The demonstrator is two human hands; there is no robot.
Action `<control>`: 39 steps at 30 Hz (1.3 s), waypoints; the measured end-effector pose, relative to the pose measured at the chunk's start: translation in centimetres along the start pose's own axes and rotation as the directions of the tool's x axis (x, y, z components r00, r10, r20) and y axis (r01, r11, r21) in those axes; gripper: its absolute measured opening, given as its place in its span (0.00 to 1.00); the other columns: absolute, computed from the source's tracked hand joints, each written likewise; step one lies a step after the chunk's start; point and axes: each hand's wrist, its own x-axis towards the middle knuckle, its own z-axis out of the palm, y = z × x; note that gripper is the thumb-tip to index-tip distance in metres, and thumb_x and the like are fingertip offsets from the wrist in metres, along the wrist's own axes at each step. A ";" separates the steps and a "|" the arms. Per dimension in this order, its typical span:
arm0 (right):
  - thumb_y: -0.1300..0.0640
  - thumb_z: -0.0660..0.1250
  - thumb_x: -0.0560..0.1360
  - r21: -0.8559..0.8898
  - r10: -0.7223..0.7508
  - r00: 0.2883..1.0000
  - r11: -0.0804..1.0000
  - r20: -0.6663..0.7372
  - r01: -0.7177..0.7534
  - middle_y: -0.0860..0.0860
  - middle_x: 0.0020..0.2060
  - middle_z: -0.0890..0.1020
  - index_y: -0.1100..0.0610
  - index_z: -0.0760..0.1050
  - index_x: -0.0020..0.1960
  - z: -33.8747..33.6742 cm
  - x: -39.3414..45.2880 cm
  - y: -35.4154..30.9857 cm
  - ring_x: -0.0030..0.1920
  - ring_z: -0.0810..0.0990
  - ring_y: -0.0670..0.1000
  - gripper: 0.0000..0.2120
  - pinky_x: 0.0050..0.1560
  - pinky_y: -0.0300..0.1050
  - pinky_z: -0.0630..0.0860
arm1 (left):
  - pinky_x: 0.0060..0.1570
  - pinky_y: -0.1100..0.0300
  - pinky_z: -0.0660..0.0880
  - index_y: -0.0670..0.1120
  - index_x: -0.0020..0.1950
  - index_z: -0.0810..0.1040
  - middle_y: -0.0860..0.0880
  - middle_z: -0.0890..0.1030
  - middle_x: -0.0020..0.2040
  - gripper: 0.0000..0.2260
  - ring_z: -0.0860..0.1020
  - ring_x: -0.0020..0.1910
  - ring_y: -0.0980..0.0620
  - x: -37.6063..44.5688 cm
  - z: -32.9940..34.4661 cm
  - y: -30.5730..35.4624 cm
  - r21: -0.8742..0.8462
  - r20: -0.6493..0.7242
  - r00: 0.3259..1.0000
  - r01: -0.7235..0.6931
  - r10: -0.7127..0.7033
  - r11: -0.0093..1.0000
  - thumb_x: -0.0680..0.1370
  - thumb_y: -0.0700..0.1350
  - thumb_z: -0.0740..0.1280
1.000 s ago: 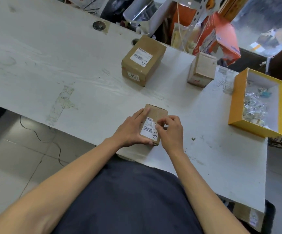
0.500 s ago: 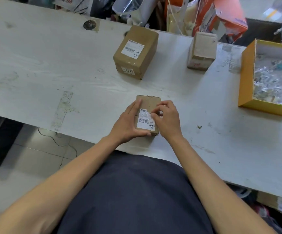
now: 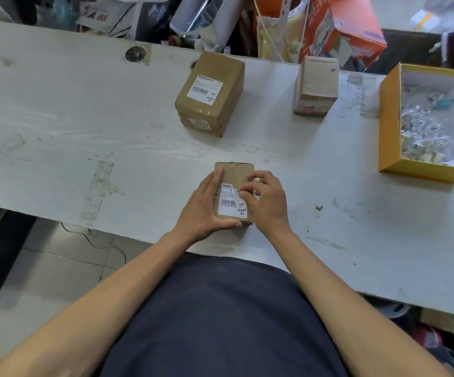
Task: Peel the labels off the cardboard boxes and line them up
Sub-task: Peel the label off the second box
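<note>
Just at the table's [image 3: 57, 126] near edge, the left hand [image 3: 202, 206] wraps its grip around a small cardboard box [image 3: 234, 174], while the right hand [image 3: 268, 198] pinches the white barcode label's [image 3: 231, 201] lifted upper corner. Two more boxes [image 3: 211, 93] stand near the far edge.

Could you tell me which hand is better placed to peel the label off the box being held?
The right hand: its fingertips already pinch the lifted corner of the label. The left hand grips the side of the box, steadying it on the table.
</note>
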 end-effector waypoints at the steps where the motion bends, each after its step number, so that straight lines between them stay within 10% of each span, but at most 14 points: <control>1: 0.61 0.72 0.71 0.002 0.004 1.000 1.000 0.003 -0.004 0.46 0.52 0.78 0.56 0.84 0.43 0.0 0.0 0.0 0.53 0.74 0.50 0.02 0.54 0.51 0.75 | 0.73 0.52 0.64 0.56 0.80 0.47 0.54 0.57 0.79 0.57 0.59 0.76 0.56 0.0 0.0 0.0 0.002 0.001 1.000 0.000 0.000 1.000 0.60 0.64 0.76; 11: 0.59 0.74 0.70 0.091 0.044 0.999 0.995 0.001 -0.044 0.40 0.52 0.77 0.54 0.83 0.53 -0.1 -0.3 0.3 0.55 0.76 0.48 0.12 0.57 0.50 0.76 | 0.71 0.48 0.67 0.60 0.79 0.45 0.55 0.57 0.79 0.57 0.60 0.76 0.54 0.2 0.2 -0.4 -0.008 -0.004 1.000 -0.016 0.016 1.000 0.60 0.65 0.76; 24: 0.62 0.70 0.72 -0.096 -0.034 0.997 0.995 -0.074 0.027 0.46 0.44 0.82 0.57 0.81 0.40 0.9 0.1 -1.1 0.51 0.71 0.50 0.03 0.51 0.36 0.67 | 0.72 0.53 0.65 0.61 0.79 0.44 0.53 0.56 0.78 0.57 0.59 0.76 0.56 -0.2 -0.4 0.0 -0.016 0.011 1.000 -0.027 0.027 1.000 0.59 0.68 0.74; 31: 0.57 0.73 0.72 -0.067 0.007 1.000 0.998 -0.007 -0.007 0.46 0.62 0.75 0.56 0.80 0.60 0.4 -0.6 0.0 0.58 0.69 0.47 0.16 0.59 0.34 0.64 | 0.70 0.50 0.68 0.63 0.78 0.44 0.55 0.56 0.78 0.56 0.61 0.75 0.54 -0.1 -0.3 -0.3 -0.009 -0.001 1.000 -0.026 0.026 1.000 0.60 0.68 0.75; 39: 0.60 0.73 0.71 -0.052 -0.011 0.997 0.999 -0.075 0.008 0.47 0.52 0.82 0.58 0.85 0.45 0.7 -0.2 -0.8 0.57 0.72 0.49 0.03 0.55 0.33 0.67 | 0.70 0.49 0.68 0.65 0.78 0.43 0.55 0.55 0.79 0.56 0.61 0.75 0.53 0.0 -0.2 -0.4 -0.012 -0.001 1.000 -0.016 0.016 1.000 0.60 0.66 0.76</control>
